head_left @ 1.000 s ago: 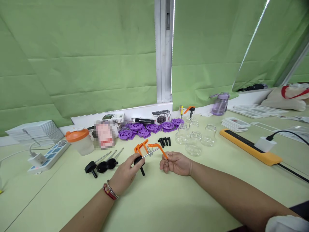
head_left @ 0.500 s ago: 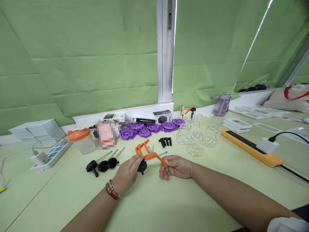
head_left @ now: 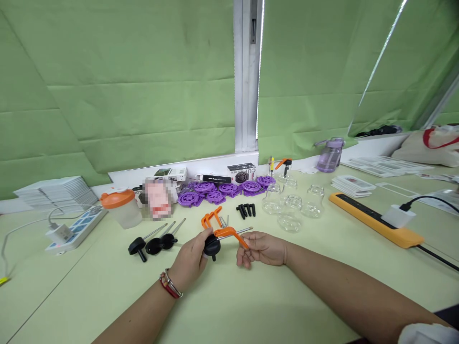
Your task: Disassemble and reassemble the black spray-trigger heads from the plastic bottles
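Observation:
My left hand [head_left: 191,254] grips a black round cap [head_left: 212,245] with a short spout pointing down. A thin metal rod [head_left: 243,231] runs out from the cap to the right. An orange bent lever [head_left: 229,231] lies along the cap and rod. My right hand [head_left: 263,247] pinches this lever's lower right end between thumb and fingers. Just behind, two or more loose orange levers [head_left: 212,218] lie beside several small metal pins [head_left: 224,221]. Left of my left hand rest 3 more black caps with rods [head_left: 154,245].
Short black tubes [head_left: 245,210], clear glass bottles [head_left: 289,216] and purple plastic wheel-shaped parts [head_left: 215,195] lie behind my hands. An orange-lidded cup [head_left: 124,210] and a white power strip [head_left: 81,229] are left; a yellow power strip [head_left: 373,220] is right. A bottle with an orange lever [head_left: 285,165] stands behind.
The black cap has turned slightly, so more of it shows past my left fingers. My left hand has shifted a little; my right hand still pinches the lever.

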`<control>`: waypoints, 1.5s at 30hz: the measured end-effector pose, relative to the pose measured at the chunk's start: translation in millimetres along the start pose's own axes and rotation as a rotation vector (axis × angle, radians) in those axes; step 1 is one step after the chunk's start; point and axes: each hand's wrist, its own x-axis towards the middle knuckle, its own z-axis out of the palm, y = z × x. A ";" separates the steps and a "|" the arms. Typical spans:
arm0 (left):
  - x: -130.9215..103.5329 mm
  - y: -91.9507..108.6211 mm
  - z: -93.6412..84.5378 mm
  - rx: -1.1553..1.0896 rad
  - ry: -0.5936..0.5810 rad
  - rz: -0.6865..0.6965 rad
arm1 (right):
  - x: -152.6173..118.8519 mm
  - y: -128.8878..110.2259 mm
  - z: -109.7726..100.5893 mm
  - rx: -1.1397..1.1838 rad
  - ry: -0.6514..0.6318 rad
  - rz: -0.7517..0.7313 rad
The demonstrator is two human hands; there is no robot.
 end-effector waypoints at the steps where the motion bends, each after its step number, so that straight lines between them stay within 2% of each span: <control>1: -0.1 0.3 0.4 -0.010 -0.003 -0.011 | -0.1 -0.2 0.5 -0.004 0.003 0.000; 10: -0.5 2.2 1.5 -0.102 -0.056 -0.087 | -0.9 -3.5 6.2 -0.052 0.003 0.009; 16: -0.2 3.0 2.0 -0.123 -0.044 -0.087 | -0.3 -2.5 7.1 -0.087 0.020 0.031; 22: -0.6 5.4 1.2 -0.113 -0.043 -0.041 | 2.8 -2.4 14.0 -0.139 0.083 0.049; 30: 0.8 3.7 0.5 -0.106 -0.105 0.076 | 6.6 0.6 17.3 -0.200 0.142 0.074; 35: 2.7 6.8 -1.9 -0.086 -0.087 0.078 | 7.3 -0.2 20.5 -0.209 0.206 0.094; 38: 3.5 7.7 -3.1 -0.063 -0.066 0.068 | 6.1 -2.1 24.2 -0.163 0.231 0.036; 43: 2.6 9.1 0.7 -0.071 -0.023 0.056 | 4.3 -4.0 35.5 -0.028 0.178 -0.154; 45: 1.8 11.7 4.0 -0.101 -0.018 0.064 | 5.8 -1.9 40.4 0.035 0.201 -0.191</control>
